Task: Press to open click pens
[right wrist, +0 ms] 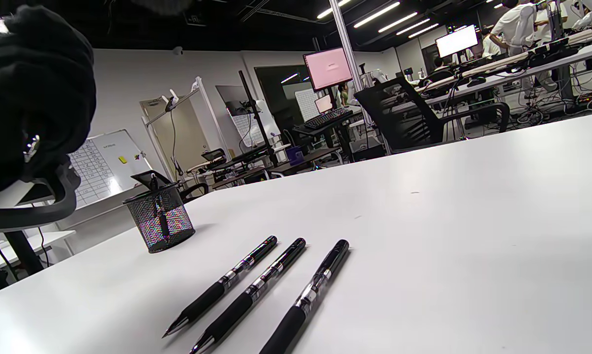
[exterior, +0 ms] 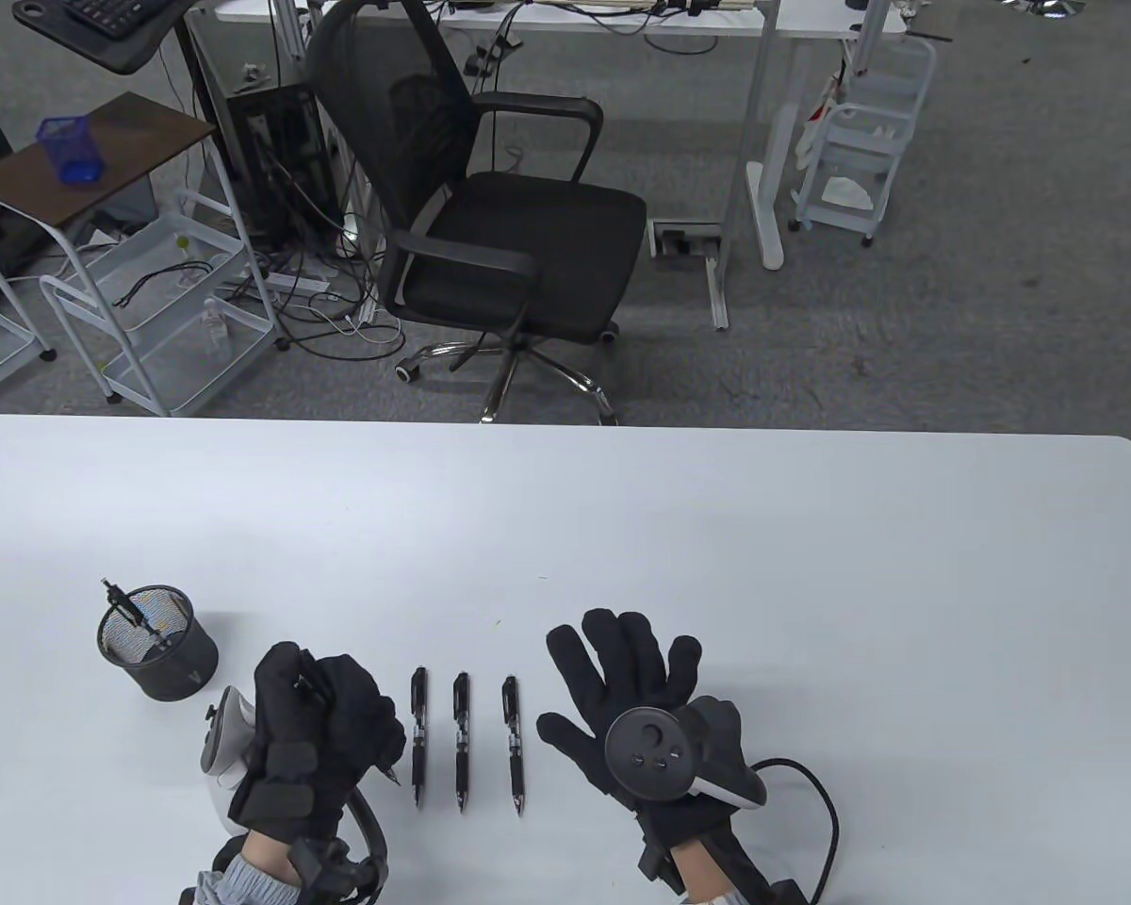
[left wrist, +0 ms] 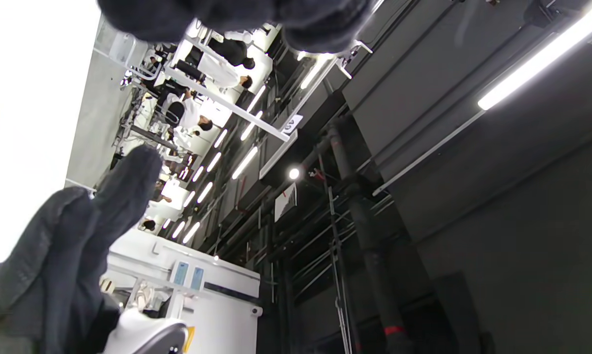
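Observation:
My left hand is closed in a fist around a black click pen; its tip sticks out at the lower right of the fist, and the thumb lies over the upper end. Three more black click pens lie side by side on the white table between my hands, tips toward me; they also show in the right wrist view. My right hand rests flat and open on the table, right of the pens, holding nothing. The left wrist view shows only gloved fingers and ceiling.
A black mesh pen cup stands left of my left hand with one pen in it; it also shows in the right wrist view. A black office chair stands beyond the table's far edge.

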`<state>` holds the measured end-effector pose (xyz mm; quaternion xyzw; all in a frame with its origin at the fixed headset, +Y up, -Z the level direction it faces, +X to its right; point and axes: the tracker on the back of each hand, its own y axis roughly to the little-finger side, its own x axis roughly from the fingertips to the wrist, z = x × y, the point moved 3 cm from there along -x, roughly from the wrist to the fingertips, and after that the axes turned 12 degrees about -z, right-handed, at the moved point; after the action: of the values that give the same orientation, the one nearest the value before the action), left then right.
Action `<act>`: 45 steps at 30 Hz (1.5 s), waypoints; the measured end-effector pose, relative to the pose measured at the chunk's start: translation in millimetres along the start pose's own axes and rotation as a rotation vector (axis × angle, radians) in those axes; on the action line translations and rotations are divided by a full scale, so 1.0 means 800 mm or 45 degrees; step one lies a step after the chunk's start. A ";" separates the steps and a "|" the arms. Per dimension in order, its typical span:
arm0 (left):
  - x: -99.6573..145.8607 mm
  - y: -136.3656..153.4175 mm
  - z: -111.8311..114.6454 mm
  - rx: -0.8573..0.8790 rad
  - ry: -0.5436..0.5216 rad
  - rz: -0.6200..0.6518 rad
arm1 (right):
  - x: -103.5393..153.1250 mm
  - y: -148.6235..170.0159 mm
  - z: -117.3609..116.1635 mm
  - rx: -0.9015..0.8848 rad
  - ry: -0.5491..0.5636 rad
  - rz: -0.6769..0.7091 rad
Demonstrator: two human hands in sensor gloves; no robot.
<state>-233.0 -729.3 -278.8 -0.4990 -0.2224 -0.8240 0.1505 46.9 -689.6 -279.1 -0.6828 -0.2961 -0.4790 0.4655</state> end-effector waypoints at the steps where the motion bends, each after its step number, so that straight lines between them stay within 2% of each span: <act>1: 0.000 0.000 0.000 -0.001 -0.006 0.001 | 0.000 0.000 0.000 0.000 -0.001 0.000; 26: -0.001 0.004 0.000 0.018 -0.004 -0.031 | -0.001 0.001 -0.001 0.002 -0.009 -0.002; 39: 0.004 -0.013 -0.003 -0.335 -0.174 -0.081 | 0.000 0.002 0.000 -0.005 -0.004 -0.004; 45: 0.002 -0.025 -0.007 -0.624 -0.408 -0.080 | 0.000 0.003 0.001 -0.007 -0.005 -0.005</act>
<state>-247.1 -715.1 -283.5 -0.6370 -0.0531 -0.7682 -0.0371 48.9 -690.0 -279.9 -0.6844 -0.2970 -0.4796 0.4619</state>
